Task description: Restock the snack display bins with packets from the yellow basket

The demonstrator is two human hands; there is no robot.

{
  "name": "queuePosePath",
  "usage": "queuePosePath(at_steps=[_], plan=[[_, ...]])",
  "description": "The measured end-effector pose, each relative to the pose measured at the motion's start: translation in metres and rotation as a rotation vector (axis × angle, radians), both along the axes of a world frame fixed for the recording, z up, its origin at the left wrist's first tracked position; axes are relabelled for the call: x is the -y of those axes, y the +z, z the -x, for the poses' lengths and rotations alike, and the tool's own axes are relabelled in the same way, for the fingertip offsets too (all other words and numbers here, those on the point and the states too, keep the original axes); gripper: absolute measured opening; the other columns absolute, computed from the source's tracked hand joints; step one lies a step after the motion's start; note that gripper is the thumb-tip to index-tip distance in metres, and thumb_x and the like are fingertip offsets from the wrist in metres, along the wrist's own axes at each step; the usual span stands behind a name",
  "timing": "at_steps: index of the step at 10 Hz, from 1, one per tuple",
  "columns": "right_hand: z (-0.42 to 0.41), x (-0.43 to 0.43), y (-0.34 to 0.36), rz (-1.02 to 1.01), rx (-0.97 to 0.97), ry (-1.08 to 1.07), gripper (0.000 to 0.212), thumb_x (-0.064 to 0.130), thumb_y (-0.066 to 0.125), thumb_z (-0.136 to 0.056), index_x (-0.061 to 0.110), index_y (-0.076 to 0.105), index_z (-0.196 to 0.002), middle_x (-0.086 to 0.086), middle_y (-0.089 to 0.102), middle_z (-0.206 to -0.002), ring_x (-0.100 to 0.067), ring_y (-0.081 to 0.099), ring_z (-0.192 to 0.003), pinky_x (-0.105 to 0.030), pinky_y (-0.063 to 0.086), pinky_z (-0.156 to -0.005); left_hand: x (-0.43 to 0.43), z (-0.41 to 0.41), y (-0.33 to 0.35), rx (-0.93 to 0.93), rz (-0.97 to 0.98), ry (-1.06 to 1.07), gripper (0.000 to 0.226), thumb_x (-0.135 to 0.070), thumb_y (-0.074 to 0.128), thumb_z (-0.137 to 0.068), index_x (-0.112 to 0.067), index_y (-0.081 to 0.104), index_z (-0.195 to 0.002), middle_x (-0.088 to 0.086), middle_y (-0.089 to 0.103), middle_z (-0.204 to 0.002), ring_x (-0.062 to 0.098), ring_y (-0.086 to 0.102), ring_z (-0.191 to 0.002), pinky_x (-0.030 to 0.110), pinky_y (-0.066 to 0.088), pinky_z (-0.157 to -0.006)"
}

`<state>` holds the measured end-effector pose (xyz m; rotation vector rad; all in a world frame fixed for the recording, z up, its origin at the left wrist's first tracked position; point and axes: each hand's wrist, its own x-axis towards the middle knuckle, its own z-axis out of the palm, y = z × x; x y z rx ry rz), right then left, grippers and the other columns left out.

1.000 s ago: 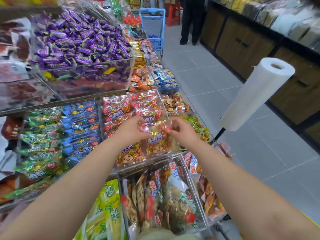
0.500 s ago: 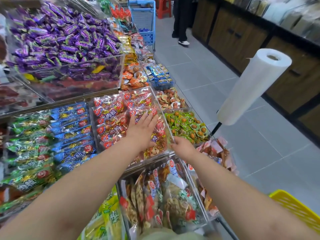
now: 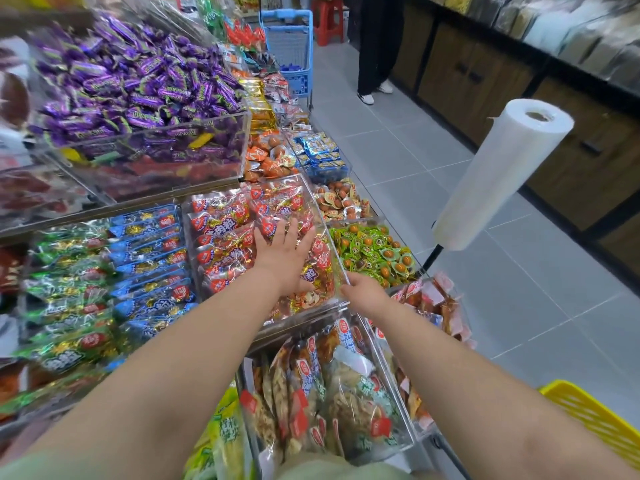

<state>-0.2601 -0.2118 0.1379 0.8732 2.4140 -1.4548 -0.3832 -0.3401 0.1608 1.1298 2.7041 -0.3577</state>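
A clear bin (image 3: 333, 251) on the middle shelf is full of red-and-gold snack packets (image 3: 221, 233). My left hand (image 3: 284, 258) lies flat on top of these packets, fingers spread, holding nothing. My right hand (image 3: 367, 294) is at the bin's front right corner with its fingers curled against the rim. The yellow basket (image 3: 595, 420) shows only as a corner at the lower right, behind my right forearm; what it holds is out of view.
Blue packets (image 3: 149, 258) and green packets (image 3: 65, 271) fill the bins to the left, purple sweets (image 3: 138, 84) the bin above. A bag roll (image 3: 502, 171) on a pole juts into the aisle. A blue cart (image 3: 289, 46) and a person (image 3: 375, 46) stand further down.
A second ago both hands held a red packet over the bin. The packet now lies in the bin, my left hand is flat on the pile and my right hand has dropped to the bin's corner.
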Motion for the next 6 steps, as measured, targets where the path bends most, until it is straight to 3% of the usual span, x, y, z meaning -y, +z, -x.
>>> queuePosePath(at_steps=[1, 2, 3, 4, 5, 6], plan=[[-0.007, 0.002, 0.0, 0.035, -0.028, -0.036, 0.033, 0.017, 0.044, -0.098, 0.015, 0.056, -0.128, 0.0, 0.061, -0.098, -0.008, 0.052, -0.069, -0.023, 0.043, -0.059, -0.003, -0.006, 0.007, -0.018, 0.039, 0.011, 0.112, -0.073, 0.052, -0.079, -0.026, -0.021, -0.15, 0.014, -0.016, -0.16, 0.038, -0.013, -0.147, 0.074, -0.008, -0.104], [-0.019, 0.001, -0.002, 0.138, -0.059, -0.125, 0.027, 0.017, 0.048, -0.097, 0.013, 0.059, -0.121, 0.002, 0.063, -0.089, -0.019, 0.055, -0.074, -0.035, 0.049, -0.067, -0.004, -0.021, 0.016, 0.004, -0.139, 0.05, 0.095, -0.065, 0.051, -0.083, -0.025, 0.003, -0.154, 0.013, -0.001, -0.162, 0.035, -0.01, -0.148, 0.07, -0.01, -0.106], [-0.034, -0.003, -0.001, 0.348, -0.074, -0.271, 0.03, 0.009, 0.049, -0.096, 0.005, 0.055, -0.125, -0.007, 0.063, -0.097, -0.025, 0.062, -0.086, -0.042, 0.051, -0.085, -0.002, -0.05, 0.024, 0.009, -0.598, 0.09, 0.052, -0.038, 0.051, -0.092, -0.019, 0.045, -0.14, 0.008, 0.046, -0.143, 0.028, 0.033, -0.136, 0.048, 0.025, -0.112], [-0.055, -0.01, -0.005, 0.403, -0.056, -0.319, 0.025, 0.006, 0.048, -0.095, 0.005, 0.056, -0.119, -0.011, 0.063, -0.1, -0.026, 0.062, -0.093, -0.044, 0.05, -0.091, 0.001, -0.08, 0.023, 0.156, -0.895, 0.18, 0.03, -0.025, 0.053, -0.093, -0.02, 0.062, -0.122, -0.008, 0.06, -0.118, 0.011, 0.051, -0.111, 0.032, 0.039, -0.098], [-0.091, -0.016, -0.021, 0.43, -0.019, -0.37, 0.018, 0.004, 0.046, -0.095, 0.003, 0.061, -0.105, -0.008, 0.058, -0.084, -0.02, 0.055, -0.075, -0.032, 0.048, -0.072, 0.01, -0.117, 0.011, 0.54, -1.085, 0.47, 0.012, -0.022, 0.057, -0.093, -0.033, 0.062, -0.093, -0.021, 0.059, -0.088, -0.005, 0.054, -0.076, 0.014, 0.04, -0.062], [-0.119, -0.015, -0.038, 0.471, 0.037, -0.406, 0.015, 0.0, 0.046, -0.093, 0.004, 0.06, -0.095, -0.012, 0.056, -0.079, -0.017, 0.05, -0.058, -0.026, 0.04, -0.055, 0.022, -0.142, -0.013, 0.795, -1.108, 0.754, 0.016, -0.018, 0.054, -0.095, -0.03, 0.062, -0.087, -0.006, 0.067, -0.084, 0.004, 0.06, -0.064, 0.015, 0.045, -0.056]])
